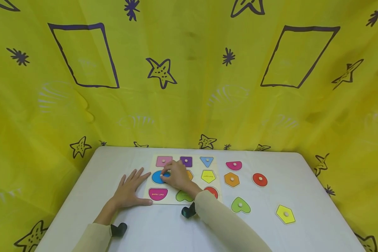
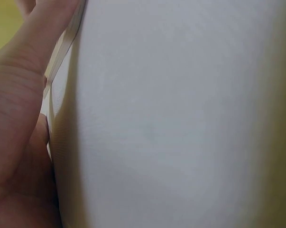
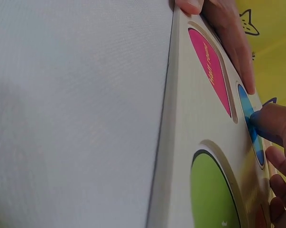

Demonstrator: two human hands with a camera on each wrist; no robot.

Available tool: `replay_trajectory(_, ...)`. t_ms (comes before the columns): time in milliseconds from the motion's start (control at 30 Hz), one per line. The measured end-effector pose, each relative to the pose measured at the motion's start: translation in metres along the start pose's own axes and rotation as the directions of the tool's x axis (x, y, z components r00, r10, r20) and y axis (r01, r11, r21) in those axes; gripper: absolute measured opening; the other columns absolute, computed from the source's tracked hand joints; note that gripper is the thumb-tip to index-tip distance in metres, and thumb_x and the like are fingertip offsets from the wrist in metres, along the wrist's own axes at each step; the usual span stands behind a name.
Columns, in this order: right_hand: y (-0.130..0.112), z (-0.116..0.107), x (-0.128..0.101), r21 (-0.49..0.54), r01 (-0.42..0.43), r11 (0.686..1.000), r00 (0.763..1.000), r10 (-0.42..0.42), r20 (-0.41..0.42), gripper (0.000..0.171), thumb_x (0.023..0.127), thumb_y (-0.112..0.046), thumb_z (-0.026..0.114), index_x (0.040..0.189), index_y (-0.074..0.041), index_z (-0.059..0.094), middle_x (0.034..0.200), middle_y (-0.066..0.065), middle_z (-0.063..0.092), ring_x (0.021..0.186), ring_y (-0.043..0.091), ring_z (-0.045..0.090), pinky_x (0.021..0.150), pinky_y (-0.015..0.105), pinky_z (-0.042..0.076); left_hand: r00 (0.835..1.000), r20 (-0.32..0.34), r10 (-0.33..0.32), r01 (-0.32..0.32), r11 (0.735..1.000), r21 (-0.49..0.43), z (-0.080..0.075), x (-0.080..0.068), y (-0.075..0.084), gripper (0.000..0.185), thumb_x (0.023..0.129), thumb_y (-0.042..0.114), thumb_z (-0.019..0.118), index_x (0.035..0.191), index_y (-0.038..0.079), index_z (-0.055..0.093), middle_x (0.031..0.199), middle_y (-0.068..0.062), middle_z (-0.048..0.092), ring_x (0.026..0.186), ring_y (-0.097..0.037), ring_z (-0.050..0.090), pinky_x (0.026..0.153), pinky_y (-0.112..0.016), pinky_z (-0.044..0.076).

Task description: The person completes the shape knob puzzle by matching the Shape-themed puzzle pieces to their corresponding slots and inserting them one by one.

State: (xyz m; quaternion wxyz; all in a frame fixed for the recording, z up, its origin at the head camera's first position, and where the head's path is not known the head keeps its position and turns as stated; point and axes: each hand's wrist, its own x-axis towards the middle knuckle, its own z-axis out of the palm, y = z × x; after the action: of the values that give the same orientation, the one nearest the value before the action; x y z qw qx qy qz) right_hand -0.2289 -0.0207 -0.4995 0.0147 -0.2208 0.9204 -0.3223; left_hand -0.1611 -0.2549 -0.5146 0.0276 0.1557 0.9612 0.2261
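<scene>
My right hand (image 1: 177,176) reaches over a wooden shape puzzle board (image 1: 173,202) and pinches the knob of the blue oval puzzle piece (image 1: 156,177). In the right wrist view the blue oval (image 3: 247,107) lies in its place on the board, its knob hidden by the fingertips. My left hand (image 1: 128,191) lies with spread fingers at the board's left edge, thumb and fingertips touching it. Knobbed pink rectangle (image 1: 160,161), purple square (image 1: 189,163) and light blue triangle (image 1: 204,159) pieces sit along the far row. Magenta half-round (image 1: 158,194) and green heart (image 1: 183,196) recesses show nearer.
Right of the board lie loose knobbed pieces: a magenta half round (image 1: 230,165), an orange hexagon (image 1: 229,182), a red circle (image 1: 257,177), a green heart (image 1: 237,208) and a yellow pentagon (image 1: 282,211). A white table (image 1: 163,229) stands against a yellow patterned curtain (image 1: 189,101).
</scene>
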Motion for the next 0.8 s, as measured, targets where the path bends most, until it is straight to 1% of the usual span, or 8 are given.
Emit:
replay_trajectory(67, 0.0001, -0.0002, 0.0002, -0.002, 0.002, 1.0, 1.0, -0.002, -0.001, 0.01, 0.092, -0.03, 0.079, 0.094, -0.02, 0.083, 0.117, 0.001, 0.067, 0.116, 0.023, 0.052, 0.099, 0.043, 0.045, 1.0, -0.005, 0.005, -0.005, 1.0, -0.003, -0.0001, -0.0002, 0.0, 0.111, 0.067, 0.07, 0.081, 0.157, 0.018, 0.044, 0.166, -0.02, 0.028, 0.152, -0.049, 0.016, 0.115, -0.077, 0.003)
replay_trajectory(433, 0.002, 0.0006, 0.0004, -0.013, 0.009, 1.0, 1.0, -0.009, 0.001, 0.011, 0.091, -0.031, 0.079, 0.095, -0.021, 0.083, 0.117, 0.001, 0.067, 0.116, 0.022, 0.052, 0.098, 0.041, 0.046, 1.0, 0.011, -0.002, 0.002, 1.0, 0.007, -0.0031, -0.0002, 0.0022, 0.109, 0.069, 0.069, 0.081, 0.157, 0.018, 0.043, 0.166, -0.02, 0.028, 0.153, -0.048, 0.017, 0.116, -0.077, 0.004)
replay_trajectory(800, -0.0002, -0.0023, 0.0002, -0.019, 0.003, 1.0, 1.0, -0.002, 0.026, 0.011, 0.093, -0.031, 0.078, 0.096, -0.021, 0.082, 0.12, 0.002, 0.067, 0.119, 0.024, 0.052, 0.101, 0.043, 0.046, 1.0, 0.017, -0.001, 0.001, 1.0, -0.001, -0.0023, 0.0002, 0.003, 0.11, 0.069, 0.07, 0.081, 0.157, 0.018, 0.043, 0.166, -0.02, 0.028, 0.152, -0.049, 0.016, 0.116, -0.077, 0.004)
